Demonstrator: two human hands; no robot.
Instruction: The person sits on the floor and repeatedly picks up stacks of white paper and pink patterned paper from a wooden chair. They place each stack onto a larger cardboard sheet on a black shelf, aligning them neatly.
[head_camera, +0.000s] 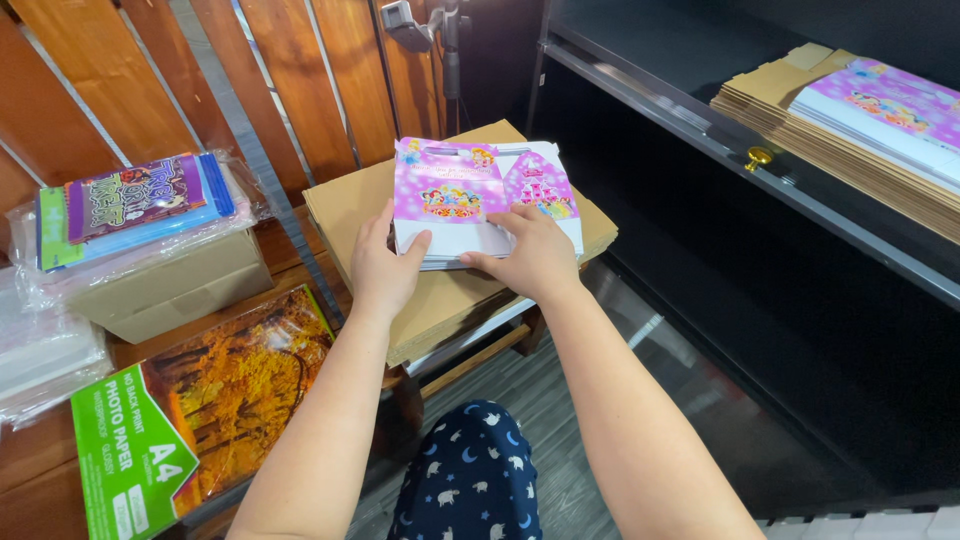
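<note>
A stack of flat pink and white printed cartons (470, 195) lies on a brown cardboard pile (340, 205). My left hand (385, 262) rests at the stack's near left corner, thumb on top of the topmost carton. My right hand (530, 252) lies on the stack's near right part, fingers spread over the white area. Both hands touch the top carton; neither has lifted it.
A black shelf (800, 190) at right holds more flat brown cartons (770, 95) and pink ones (890, 105). At left sit a cardboard box (170, 285) with wrapped booklets (140, 200) and a pack of photo paper (200, 410). Wooden slats stand behind.
</note>
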